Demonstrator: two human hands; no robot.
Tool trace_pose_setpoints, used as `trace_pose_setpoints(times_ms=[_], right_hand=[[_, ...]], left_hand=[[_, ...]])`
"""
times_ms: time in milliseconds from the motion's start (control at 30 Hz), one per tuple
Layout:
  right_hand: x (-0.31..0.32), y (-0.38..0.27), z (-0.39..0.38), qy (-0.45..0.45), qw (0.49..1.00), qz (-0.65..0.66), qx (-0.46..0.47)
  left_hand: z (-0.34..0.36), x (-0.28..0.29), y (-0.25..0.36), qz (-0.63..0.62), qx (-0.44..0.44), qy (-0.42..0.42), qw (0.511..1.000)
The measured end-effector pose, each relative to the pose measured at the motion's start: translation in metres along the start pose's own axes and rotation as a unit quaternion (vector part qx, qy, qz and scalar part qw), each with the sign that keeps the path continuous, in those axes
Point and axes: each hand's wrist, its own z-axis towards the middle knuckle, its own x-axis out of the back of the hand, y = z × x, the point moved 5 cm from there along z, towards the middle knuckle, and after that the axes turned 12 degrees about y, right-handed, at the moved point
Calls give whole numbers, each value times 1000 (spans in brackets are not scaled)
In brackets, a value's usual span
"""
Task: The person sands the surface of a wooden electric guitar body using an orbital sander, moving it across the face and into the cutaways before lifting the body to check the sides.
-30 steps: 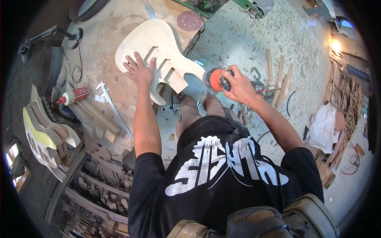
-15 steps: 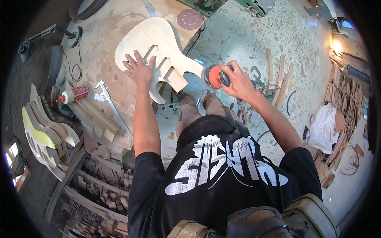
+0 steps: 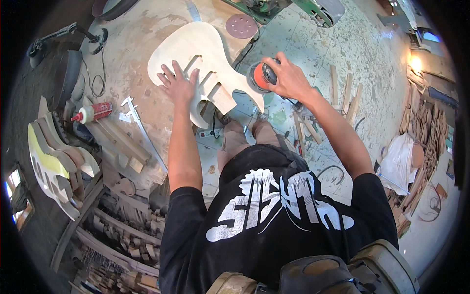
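A pale, unpainted wooden guitar body [image 3: 196,41] with two horns and routed cavities lies on the worn bench [image 3: 127,59] at its edge. My left hand [image 3: 178,83] is laid on it near the cavities, fingers spread. In my right hand [image 3: 289,78] is an orange-and-black round sander [image 3: 259,76], my fingers wrapped round its dark top; the sander sits at the right horn's outer edge, partly over the wood. A maroon perforated sanding disc [image 3: 241,26] rests beyond the body. Left of my left forearm are a metal caliper [image 3: 139,122] and a red-and-white glue bottle [image 3: 95,111].
A green machine [image 3: 318,12] stands at the top. Stacked guitar bodies [image 3: 58,157] and a black lamp arm [image 3: 58,34] are at the left. Wooden strips [image 3: 352,103], a power strip [image 3: 210,133] and cables lie below the bench level. Wood offcuts [image 3: 416,161] pile at the right.
My right hand has moved the sander upward along the right horn, uncovering the horn's tip. The guitar body and bench appear slightly shifted rightward in the picture; my left hand stays on the body.
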Motion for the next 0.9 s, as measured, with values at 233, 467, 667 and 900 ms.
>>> trace_pose_setpoints(times_ms=[233,467,667,900], right_hand=[[-6,-14,1,9,999,2,46],[-6,-16,3,14,997,21,70],[-3,-14,20,8,998,-24,49],[-12,-27,29,25,995,-8,98]], left_hand=[[-3,4,6,-4,1,10,1000],[-2,5,5,13,4,1,1000],[-1,6,5,8,4,5,1000],[-2,8,9,6,3,4,1000]])
